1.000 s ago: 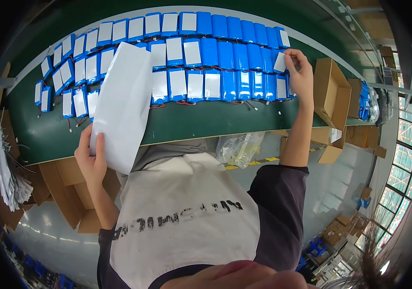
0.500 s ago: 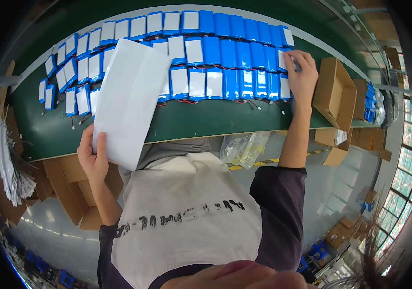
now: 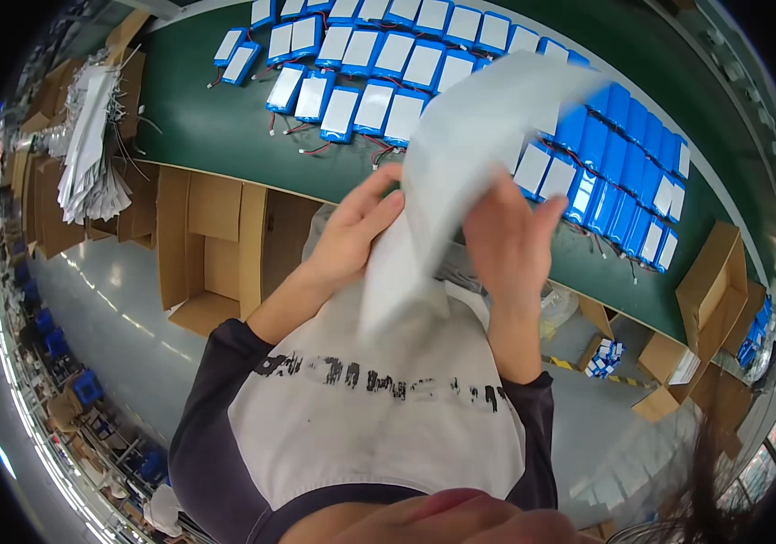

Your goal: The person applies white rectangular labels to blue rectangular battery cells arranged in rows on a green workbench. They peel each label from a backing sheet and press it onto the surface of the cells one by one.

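My left hand (image 3: 356, 231) grips the lower left edge of a white sheet (image 3: 460, 127), thumb on its face. The sheet is bent over and partly blurred, held up in front of my chest. My right hand (image 3: 510, 240) is raised at the sheet's right side, smeared by motion; its thumb stands apart, and whether its fingers grip the sheet cannot be made out. Beyond lie rows of blue battery packs (image 3: 601, 204) with red and black leads. Many of them, mostly to the left, carry white rectangular pads (image 3: 397, 54). The sheet hides some packs.
The packs lie on a green bench top (image 3: 197, 118). An open cardboard box (image 3: 717, 295) stands at its right end. White paper strips (image 3: 93, 154) hang in a bunch at the far left. Below the bench are a large open carton (image 3: 215, 245) and a clear plastic bag (image 3: 558, 308).
My right hand has left the packs at the right end and come back to the sheet. The sheet has bent, and my left hand has moved up its edge. The view has turned left.
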`<state>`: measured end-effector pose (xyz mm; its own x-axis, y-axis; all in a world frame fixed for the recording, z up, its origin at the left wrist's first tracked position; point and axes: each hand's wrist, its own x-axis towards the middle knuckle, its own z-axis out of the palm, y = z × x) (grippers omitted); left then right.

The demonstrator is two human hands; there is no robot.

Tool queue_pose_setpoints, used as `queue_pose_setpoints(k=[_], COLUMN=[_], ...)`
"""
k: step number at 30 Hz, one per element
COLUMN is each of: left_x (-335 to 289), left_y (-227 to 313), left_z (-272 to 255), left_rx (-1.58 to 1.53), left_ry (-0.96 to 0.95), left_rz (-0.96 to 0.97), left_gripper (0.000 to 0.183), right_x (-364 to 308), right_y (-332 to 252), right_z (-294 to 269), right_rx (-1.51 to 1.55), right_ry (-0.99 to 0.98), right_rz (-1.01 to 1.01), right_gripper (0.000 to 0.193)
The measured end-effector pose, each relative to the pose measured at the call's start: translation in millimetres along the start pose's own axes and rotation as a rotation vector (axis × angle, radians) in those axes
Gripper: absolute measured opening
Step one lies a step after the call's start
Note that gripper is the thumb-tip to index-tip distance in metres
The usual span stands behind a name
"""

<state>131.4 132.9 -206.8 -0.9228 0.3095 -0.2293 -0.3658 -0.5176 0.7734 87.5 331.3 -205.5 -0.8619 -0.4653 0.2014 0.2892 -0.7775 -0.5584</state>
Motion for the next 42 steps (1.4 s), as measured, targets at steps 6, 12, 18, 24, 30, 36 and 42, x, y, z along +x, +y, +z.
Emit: queue_pose_setpoints(k=[6, 12, 18, 24, 30, 36, 42], left_x=[45, -10, -12, 10, 12, 10, 5], left_y=[-32, 3, 22, 21, 17, 25, 42], left_z=[-35, 11, -35, -10, -1, -4, -39], left_rx=[-0.6, 0.08, 0.364, 0.458, 0.552, 0.646, 0.686], left_ry=[-0.761, 0.286, 0.1, 0.241, 0.292, 0.232, 0.231], left_rz=[-0.282, -0.256, 0.181, 0.328, 0.462, 0.503, 0.348], left_gripper=[0.049, 0.075, 0.059, 0.032, 0.031, 0.024, 0.027], right_x=[20, 3, 5, 12, 15, 5, 7], right_y=[20, 12, 7, 26, 29, 27, 21], right_z=[25, 16, 5, 21, 14, 32, 31], right_rx=[-0.612, -0.485, -0.758, -0.653, -1.239, -1.086, -1.435], right_ry=[0.218, 0.495, 0.461, 0.463, 0.574, 0.388, -0.078], right_rz=[0.036, 0.034, -0.136, -0.031, -0.641, -0.284, -0.634], right_gripper=[0.047, 0.04, 0.041, 0.033, 0.031, 0.028, 0.019])
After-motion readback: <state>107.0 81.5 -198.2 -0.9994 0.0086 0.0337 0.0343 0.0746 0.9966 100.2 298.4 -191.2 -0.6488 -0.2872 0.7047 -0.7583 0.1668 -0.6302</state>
